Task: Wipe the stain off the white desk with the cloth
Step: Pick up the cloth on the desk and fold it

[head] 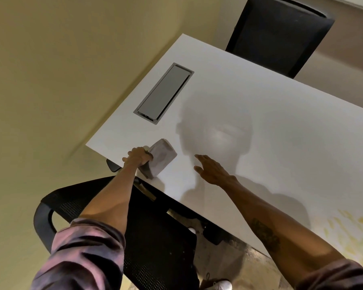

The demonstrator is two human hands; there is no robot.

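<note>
A folded grey cloth (162,155) lies on the white desk (260,126) near its front left corner. My left hand (137,156) grips the cloth's left side, fingers curled around it. My right hand (211,170) hovers flat and open just right of the cloth, fingers spread, touching nothing that I can make out. Yellowish streaks of stain (348,225) show on the desk at the far right edge of the view, well away from the cloth.
A grey cable-tray lid (164,93) is set into the desk behind the cloth. One black mesh chair (151,237) stands under the near desk edge below my arms; another black chair (279,32) stands at the far side.
</note>
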